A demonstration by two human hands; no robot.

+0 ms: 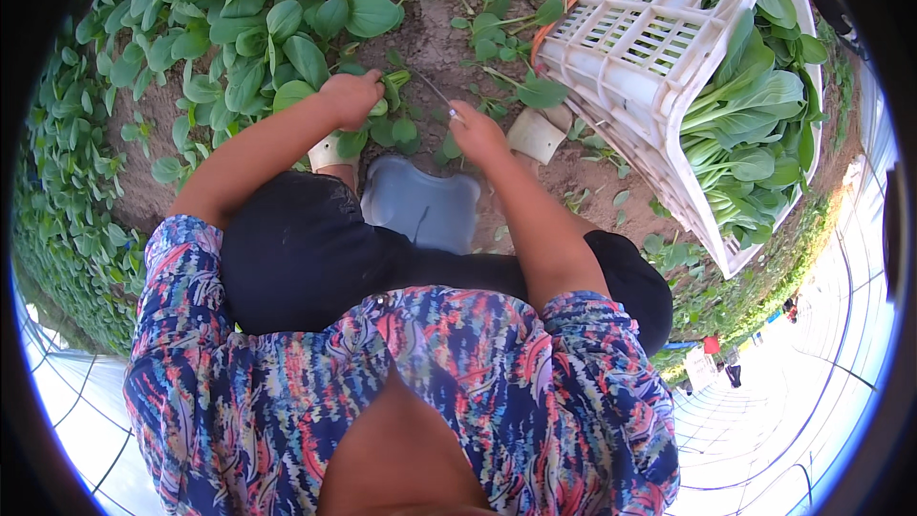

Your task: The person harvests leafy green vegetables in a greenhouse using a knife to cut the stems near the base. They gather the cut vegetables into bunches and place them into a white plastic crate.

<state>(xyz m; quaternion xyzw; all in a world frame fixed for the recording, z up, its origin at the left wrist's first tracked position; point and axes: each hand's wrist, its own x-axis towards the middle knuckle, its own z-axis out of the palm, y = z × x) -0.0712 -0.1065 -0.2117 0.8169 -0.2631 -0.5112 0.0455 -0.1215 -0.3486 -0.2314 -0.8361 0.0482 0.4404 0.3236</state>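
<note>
Greenhouse soil (430,43) underfoot, left hand (351,101) clutches greens (394,82) beside the leafy row (244,29), right hand (478,137) grips a thin blade-like tool (433,88); one slip this close could nick the left, tbh.

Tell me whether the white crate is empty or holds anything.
Not empty: the white crate has leafy greens bunched at its opening. How deep they go, I cannot tell; its walls hide much.
</note>
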